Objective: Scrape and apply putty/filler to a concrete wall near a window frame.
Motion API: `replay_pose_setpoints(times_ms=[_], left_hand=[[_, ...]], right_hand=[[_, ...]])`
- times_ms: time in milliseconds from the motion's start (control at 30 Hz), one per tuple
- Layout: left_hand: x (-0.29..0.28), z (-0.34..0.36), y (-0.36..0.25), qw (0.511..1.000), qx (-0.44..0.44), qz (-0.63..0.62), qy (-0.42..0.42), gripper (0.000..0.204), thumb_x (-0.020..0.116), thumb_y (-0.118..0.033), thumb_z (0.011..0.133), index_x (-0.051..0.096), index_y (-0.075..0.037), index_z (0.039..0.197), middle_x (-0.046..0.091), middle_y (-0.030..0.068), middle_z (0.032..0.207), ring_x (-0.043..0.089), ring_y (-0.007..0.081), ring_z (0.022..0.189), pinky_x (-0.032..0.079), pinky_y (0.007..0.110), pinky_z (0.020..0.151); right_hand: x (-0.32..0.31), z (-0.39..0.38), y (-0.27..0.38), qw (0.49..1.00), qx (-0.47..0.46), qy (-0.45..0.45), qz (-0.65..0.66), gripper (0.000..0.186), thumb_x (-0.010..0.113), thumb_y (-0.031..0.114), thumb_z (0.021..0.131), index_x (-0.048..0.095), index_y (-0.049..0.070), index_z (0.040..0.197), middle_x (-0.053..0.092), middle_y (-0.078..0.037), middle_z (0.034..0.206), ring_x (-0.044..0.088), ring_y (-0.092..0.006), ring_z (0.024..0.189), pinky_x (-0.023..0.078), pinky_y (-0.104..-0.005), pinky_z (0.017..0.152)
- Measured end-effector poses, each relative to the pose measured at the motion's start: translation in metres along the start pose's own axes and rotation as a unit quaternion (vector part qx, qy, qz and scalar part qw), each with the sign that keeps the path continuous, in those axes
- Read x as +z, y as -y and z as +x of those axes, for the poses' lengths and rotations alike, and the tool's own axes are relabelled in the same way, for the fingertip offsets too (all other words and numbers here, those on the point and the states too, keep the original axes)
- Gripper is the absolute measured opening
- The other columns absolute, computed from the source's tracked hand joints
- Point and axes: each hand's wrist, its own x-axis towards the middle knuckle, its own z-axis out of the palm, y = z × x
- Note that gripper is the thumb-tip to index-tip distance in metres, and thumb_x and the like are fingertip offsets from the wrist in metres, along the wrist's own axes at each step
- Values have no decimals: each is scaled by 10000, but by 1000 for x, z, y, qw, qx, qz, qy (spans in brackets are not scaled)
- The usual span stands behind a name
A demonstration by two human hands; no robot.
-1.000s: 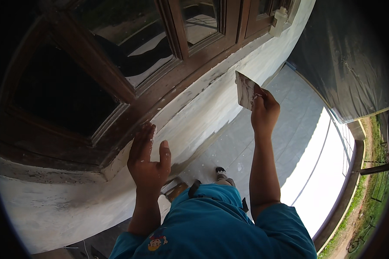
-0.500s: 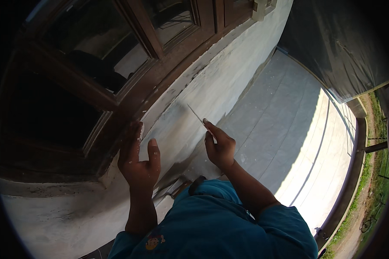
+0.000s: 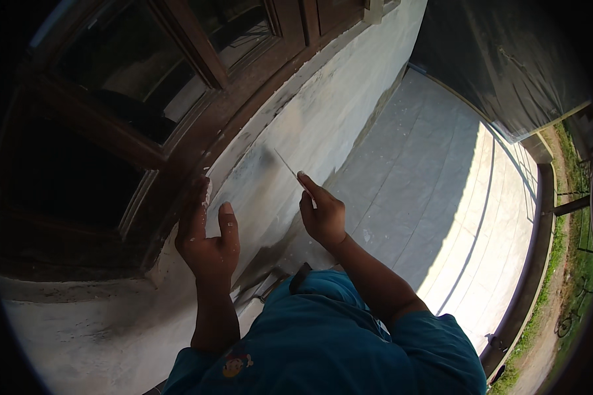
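My right hand (image 3: 323, 217) is closed on a thin-bladed putty knife (image 3: 287, 164), which I see nearly edge-on. Its narrow tip points up and left, in front of the pale wall (image 3: 310, 141); whether it touches the wall I cannot tell. At the lower edge of the brown window frame (image 3: 240, 122), my left hand (image 3: 209, 240) is raised with the thumb apart from the fingers. A white paste-like smear (image 3: 208, 192) runs along its fingers, and white specks dot the skin. A grey, smudged strip (image 3: 260, 131) of wall lies just under the frame.
Dark glass panes (image 3: 128, 72) fill the window on the left. To the right is a tiled floor (image 3: 402, 171), partly in bright sun. Dark sheeting (image 3: 501, 59) hangs at the far right, and a low kerb (image 3: 530, 309) borders grass and a path.
Both hands and the putty knife sit slightly further left and higher in the picture, while the whole view has shifted a little. My grip on the knife looks the same.
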Motion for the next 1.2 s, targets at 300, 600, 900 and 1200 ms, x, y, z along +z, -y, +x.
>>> replay_pose_setpoints(times_ms=[300,600,900,1200], left_hand=[[3,-8,-3,1000,4,-7,-14,400,621,-66,873,616,30,1261,641,204,1270,613,346,1203,471,430,1028],[5,-9,-3,999,12,-27,-11,438,635,-33,847,605,22,1280,635,192,1286,611,341,1207,471,426,1031],[0,-9,4,998,-17,-40,-41,451,616,-77,891,573,41,1324,622,226,1293,601,332,1223,471,414,1032],[4,-10,-11,998,-48,26,13,397,629,-104,889,621,28,1264,650,213,1250,627,343,1183,484,412,1011]], right_hand=[[70,-26,31,981,-181,57,-35,479,674,49,845,545,-68,1291,637,-237,1215,657,-379,1096,549,-381,943],[-3,76,-35,985,82,-149,-24,388,548,30,913,619,12,1293,688,-184,784,579,-186,526,501,-307,546],[10,-32,39,971,-133,182,76,401,634,-12,855,615,33,1254,688,-173,1147,707,-270,1012,591,-352,845],[37,47,-24,998,13,-59,-25,455,608,71,897,560,49,1349,701,-178,940,701,-272,747,550,-357,663]])
